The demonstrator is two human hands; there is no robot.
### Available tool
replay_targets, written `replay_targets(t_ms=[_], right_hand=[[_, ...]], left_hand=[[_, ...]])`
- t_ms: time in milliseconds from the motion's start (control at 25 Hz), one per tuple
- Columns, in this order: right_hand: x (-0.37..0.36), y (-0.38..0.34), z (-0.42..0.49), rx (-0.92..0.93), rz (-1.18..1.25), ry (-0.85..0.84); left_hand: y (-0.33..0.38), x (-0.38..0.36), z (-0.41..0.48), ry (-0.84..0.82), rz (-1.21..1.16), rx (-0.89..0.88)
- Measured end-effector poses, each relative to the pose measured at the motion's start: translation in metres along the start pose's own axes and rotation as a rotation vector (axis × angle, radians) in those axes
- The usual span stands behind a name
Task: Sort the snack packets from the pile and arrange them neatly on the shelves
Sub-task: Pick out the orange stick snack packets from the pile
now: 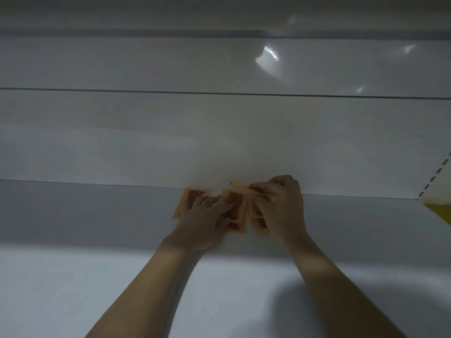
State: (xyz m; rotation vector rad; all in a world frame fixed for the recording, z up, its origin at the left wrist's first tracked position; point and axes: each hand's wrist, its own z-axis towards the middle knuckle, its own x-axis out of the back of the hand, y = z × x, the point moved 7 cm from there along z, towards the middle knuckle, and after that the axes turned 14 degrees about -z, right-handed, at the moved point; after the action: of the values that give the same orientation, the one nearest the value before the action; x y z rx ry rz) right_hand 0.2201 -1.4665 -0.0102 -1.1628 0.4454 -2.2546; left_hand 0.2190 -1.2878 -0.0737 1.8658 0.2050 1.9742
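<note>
Three small orange snack packets lie side by side at the back of a white shelf [97, 215], against its back panel. My left hand [207, 220] rests with spread fingers on the left packet [188, 198] and the middle packet [235, 206]. My right hand [278, 206] covers most of the right packet [258, 223]. Its fingers pinch the thin upper edge [240, 186] of an orange packet, lifted slightly at the back. The scene is dim and the print on the packets is unreadable.
The white back panel [219, 132] rises behind the packets, with a seam line higher up. A slotted upright [436, 174] and a yellow patch [439, 211] show at the right edge. The shelf extends left and right of the packets.
</note>
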Motion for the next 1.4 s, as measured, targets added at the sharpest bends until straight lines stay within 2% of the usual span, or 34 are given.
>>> replay_targets(t_ms=[160,360,480,600,680,800,880,1040,1160,1280,1400], right_hand=[[0.002,0.003,-0.001,-0.077,0.175,-0.069],[-0.003,0.002,-0.004,-0.069,0.198,-0.085],[-0.013,0.000,-0.006,-0.004,0.136,-0.102],[-0.029,-0.002,-0.007,0.046,0.022,-0.180],[-0.046,0.002,-0.009,0.071,-0.087,-0.289],[-0.057,0.012,-0.011,-0.052,-0.027,-0.473],[-0.050,0.015,-0.009,-0.043,-0.118,-0.483],[-0.043,0.029,-0.005,0.021,-0.519,-0.522],[-0.043,0.035,-0.006,0.042,-0.559,-0.515],[-0.041,0.031,-0.006,0.064,-0.591,-0.471],[-0.054,0.004,-0.015,0.242,-0.560,-0.459]], left_hand=[[0.015,-0.009,-0.002,0.015,-0.094,-0.051],[0.009,-0.007,0.000,0.013,-0.106,0.065],[0.003,0.002,0.000,-0.007,-0.016,0.067],[-0.007,0.013,-0.003,-0.031,-0.101,0.123],[-0.018,0.018,-0.002,-0.028,-0.125,0.164],[-0.025,0.012,0.001,-0.049,-0.124,0.181],[-0.023,0.010,0.001,-0.050,-0.097,0.166],[-0.020,0.005,0.001,-0.066,-0.051,0.173],[-0.018,0.002,-0.001,-0.043,-0.052,0.155],[-0.024,0.014,-0.004,0.022,-0.165,0.182],[-0.028,0.016,-0.006,-0.093,-0.120,0.193]])
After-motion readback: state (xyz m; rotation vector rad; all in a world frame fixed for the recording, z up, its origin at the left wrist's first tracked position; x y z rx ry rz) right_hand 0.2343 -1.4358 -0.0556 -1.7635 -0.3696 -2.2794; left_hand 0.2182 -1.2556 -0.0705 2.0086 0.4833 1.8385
